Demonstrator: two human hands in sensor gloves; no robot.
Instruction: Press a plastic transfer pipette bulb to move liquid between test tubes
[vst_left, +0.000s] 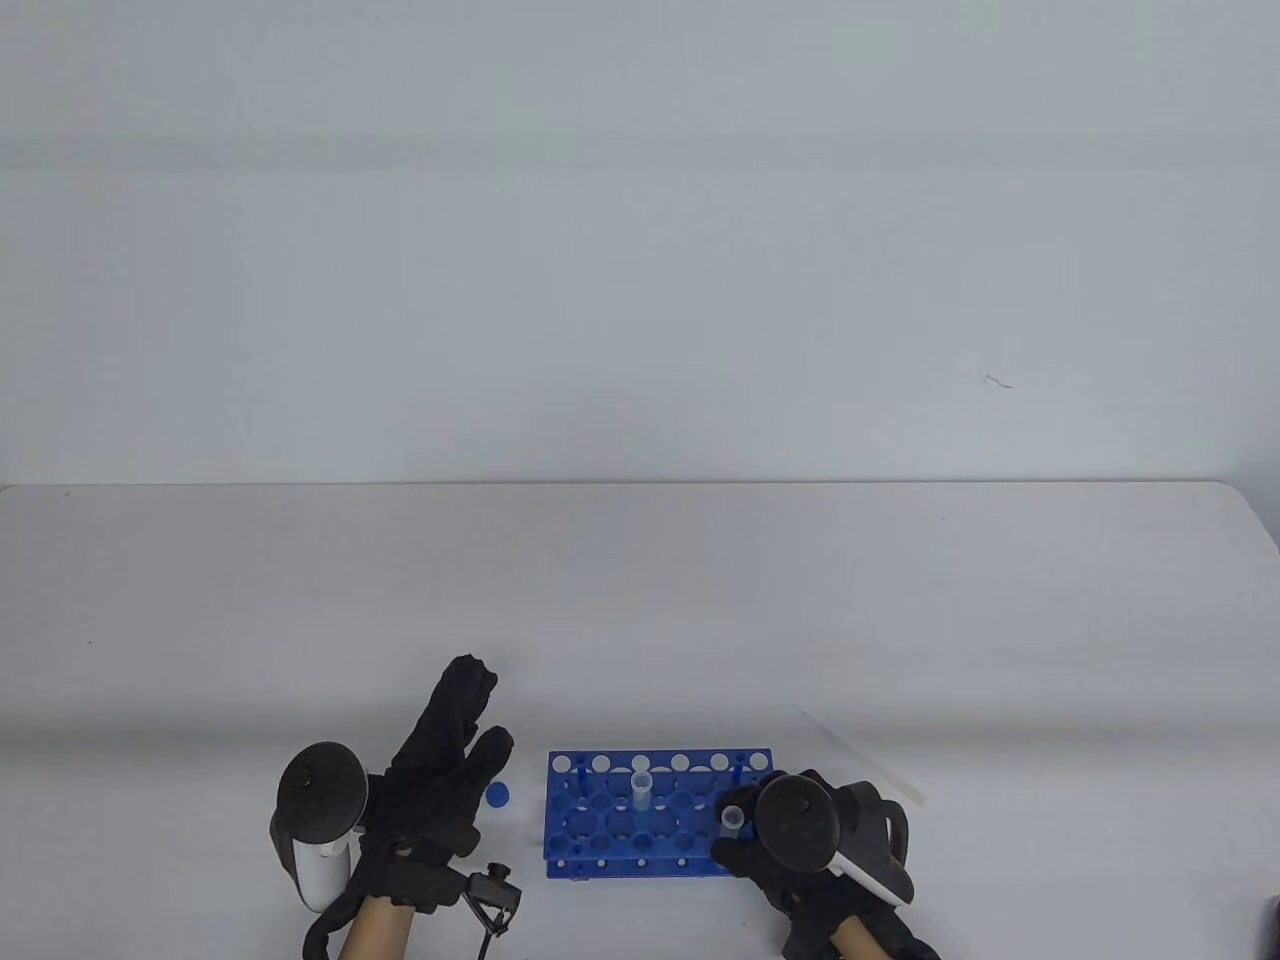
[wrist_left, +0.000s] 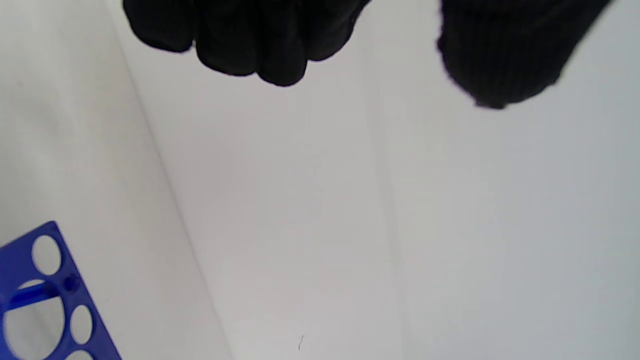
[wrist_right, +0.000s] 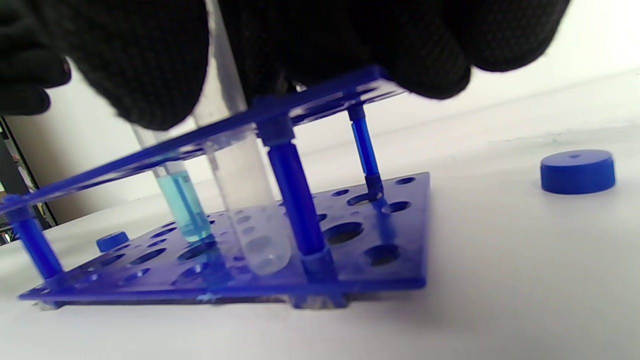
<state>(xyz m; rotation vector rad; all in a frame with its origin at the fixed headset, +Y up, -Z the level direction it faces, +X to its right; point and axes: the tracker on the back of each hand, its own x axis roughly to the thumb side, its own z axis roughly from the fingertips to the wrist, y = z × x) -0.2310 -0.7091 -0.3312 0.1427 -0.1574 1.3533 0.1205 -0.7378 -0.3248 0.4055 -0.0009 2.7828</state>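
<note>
A blue test tube rack (vst_left: 600, 850) stands near the table's front edge. A tube with blue liquid (wrist_right: 184, 210) stands alone in its middle (vst_left: 641, 790). My right hand (vst_left: 738, 842) pinches the top of an empty clear tube (wrist_right: 252, 215), whose lower part hangs through a hole at the rack's right end, just above the base plate. My left hand (vst_left: 470, 735) hovers left of the rack with its fingers straight, holding nothing. The clear plastic pipette (vst_left: 865, 757) lies on the table behind my right hand, untouched.
A blue cap (vst_left: 497, 795) lies between my left hand and the rack, also seen in the right wrist view (wrist_right: 577, 171). A second small blue cap (wrist_right: 112, 241) lies beyond the rack. The rack's corner (wrist_left: 45, 295) shows under my left hand.
</note>
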